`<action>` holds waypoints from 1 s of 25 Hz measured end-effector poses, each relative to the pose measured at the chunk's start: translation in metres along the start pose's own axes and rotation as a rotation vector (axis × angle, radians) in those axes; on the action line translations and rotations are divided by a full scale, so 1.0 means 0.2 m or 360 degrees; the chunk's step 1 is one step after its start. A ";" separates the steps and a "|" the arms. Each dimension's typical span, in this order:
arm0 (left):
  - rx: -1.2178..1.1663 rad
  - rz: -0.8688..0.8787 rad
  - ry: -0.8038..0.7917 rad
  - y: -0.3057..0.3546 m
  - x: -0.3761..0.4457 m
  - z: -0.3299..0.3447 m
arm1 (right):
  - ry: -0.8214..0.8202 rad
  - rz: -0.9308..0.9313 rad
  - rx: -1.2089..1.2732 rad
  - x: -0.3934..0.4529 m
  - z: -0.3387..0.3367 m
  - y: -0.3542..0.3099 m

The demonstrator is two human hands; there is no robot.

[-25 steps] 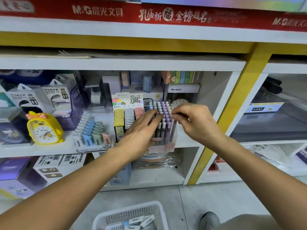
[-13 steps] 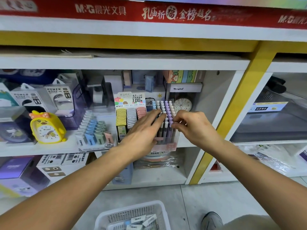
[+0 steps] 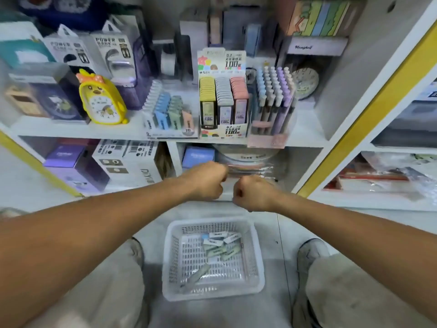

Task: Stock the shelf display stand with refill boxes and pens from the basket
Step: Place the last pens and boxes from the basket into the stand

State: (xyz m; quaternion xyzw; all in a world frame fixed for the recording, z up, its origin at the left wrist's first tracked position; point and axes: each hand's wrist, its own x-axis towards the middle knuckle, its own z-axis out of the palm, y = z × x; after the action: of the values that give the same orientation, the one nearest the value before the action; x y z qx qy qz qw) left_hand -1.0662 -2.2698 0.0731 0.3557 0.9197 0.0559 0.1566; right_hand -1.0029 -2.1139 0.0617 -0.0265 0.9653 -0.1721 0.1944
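Your left hand and right hand left pastel pen stand on shelf, dropped above white plastic basket. Fists curled, holding nothing seen. Small refill boxes wait inside basket: grab next.

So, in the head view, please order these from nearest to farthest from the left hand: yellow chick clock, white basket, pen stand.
From the left hand:
1. white basket, just below it on the floor.
2. pen stand, above and to the right on the shelf.
3. yellow chick clock, far up to the left.
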 end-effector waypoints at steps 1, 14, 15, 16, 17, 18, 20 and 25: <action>0.0069 -0.0016 -0.0229 -0.04 0.00 0.12 | -0.0217 0.0016 0.0006 0.03 0.12 0.02; -0.0116 -0.0450 -0.0981 -0.23 -0.15 1.44 | -0.0186 0.0378 -0.0308 0.23 1.27 0.35; -0.0085 -0.0447 -0.0975 -0.20 -0.17 1.49 | -0.0215 0.0400 -0.0323 0.23 1.31 0.34; -0.0054 -0.0455 -0.0955 -0.17 -0.18 1.53 | -0.0235 0.0401 -0.0360 0.22 1.35 0.32; -0.0043 -0.0480 -0.0929 -0.15 -0.18 1.56 | -0.0226 0.0394 -0.0411 0.22 1.39 0.31; -0.0038 -0.0502 -0.0909 -0.14 -0.18 1.57 | -0.0193 0.0386 -0.0447 0.21 1.44 0.30; -0.0020 -0.0471 -0.0881 -0.13 -0.18 1.60 | -0.0105 0.0405 -0.0441 0.17 1.52 0.28; -0.0187 -0.0475 -0.0650 -0.14 -0.18 1.59 | 0.0119 0.0916 0.0178 0.18 1.55 0.23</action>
State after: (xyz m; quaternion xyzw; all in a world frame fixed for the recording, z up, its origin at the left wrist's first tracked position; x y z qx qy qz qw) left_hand -0.9556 -2.3177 -0.2238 0.2103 0.9065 0.0126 0.3659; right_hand -0.9173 -2.1750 -0.2348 0.2653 0.9287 -0.1637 0.2008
